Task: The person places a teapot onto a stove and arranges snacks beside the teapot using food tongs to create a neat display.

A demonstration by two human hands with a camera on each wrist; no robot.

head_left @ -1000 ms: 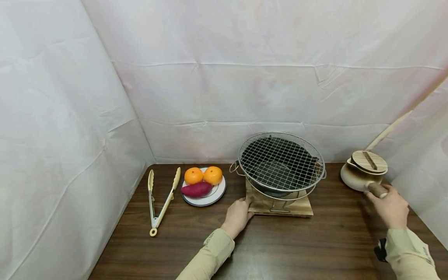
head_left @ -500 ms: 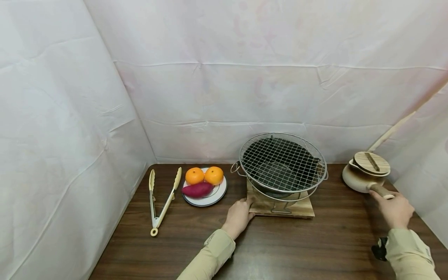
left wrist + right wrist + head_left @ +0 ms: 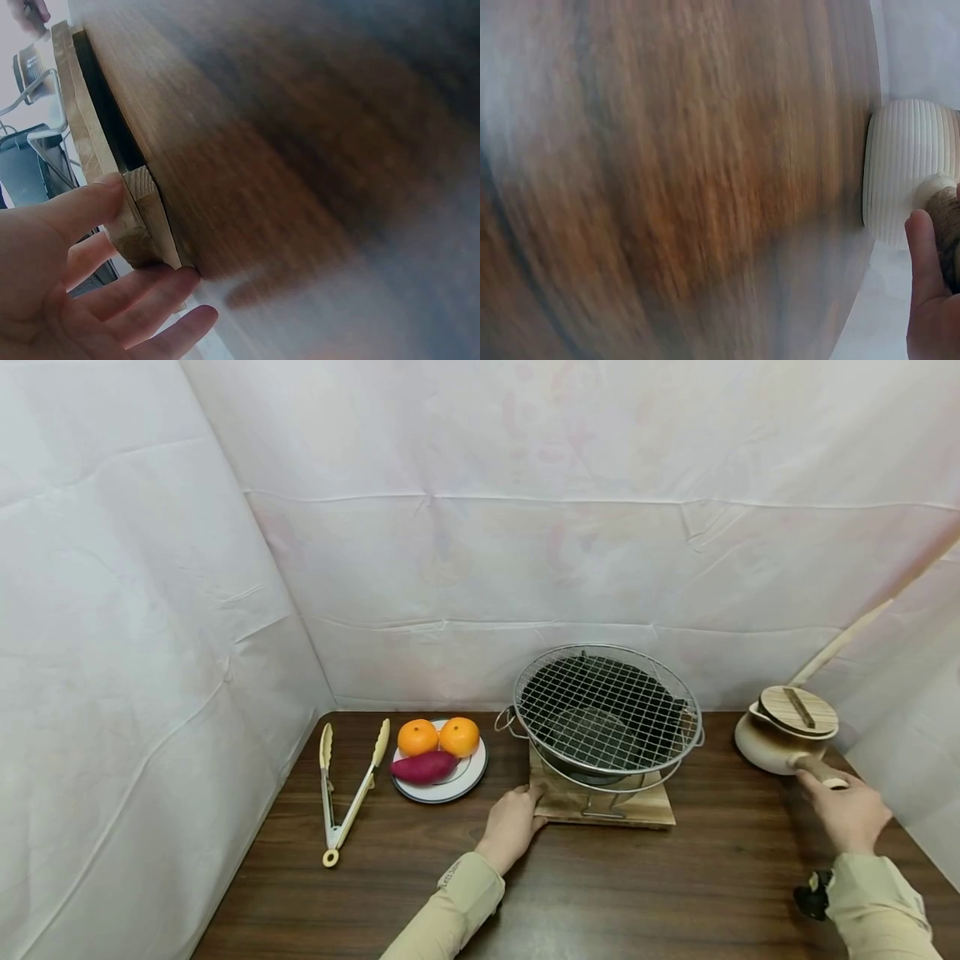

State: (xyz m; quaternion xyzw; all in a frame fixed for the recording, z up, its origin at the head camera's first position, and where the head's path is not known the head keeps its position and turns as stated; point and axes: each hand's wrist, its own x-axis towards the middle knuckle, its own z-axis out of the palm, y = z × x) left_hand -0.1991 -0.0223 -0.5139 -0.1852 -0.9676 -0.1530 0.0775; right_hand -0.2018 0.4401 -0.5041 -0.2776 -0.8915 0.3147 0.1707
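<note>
My left hand [image 3: 512,822] grips the front left corner of a wooden board [image 3: 555,803]. In the left wrist view, the thumb lies on the face of the board [image 3: 88,139] and other fingers [image 3: 161,289] reach round its corner. On the board stands a small black charcoal grill with a round wire mesh [image 3: 603,710] on top. Over at the right, my right hand [image 3: 850,810] holds the handle [image 3: 817,768] of a cream-and-brown saucepan [image 3: 768,750]. The pan stands upright on the table under a wooden lid [image 3: 798,710]. Its ribbed side [image 3: 904,161] shows in the right wrist view.
A white plate [image 3: 468,772] left of the grill bears two oranges [image 3: 438,737] and a purple sweet potato [image 3: 424,767]. Farther left, cream-tipped tongs [image 3: 347,822] lie spread. White cloth [image 3: 480,560] hangs behind and at both sides of the dark wooden table [image 3: 600,893].
The saucepan's handle has swung slightly to the right, and my right hand with it. My left hand stays at the board's corner.
</note>
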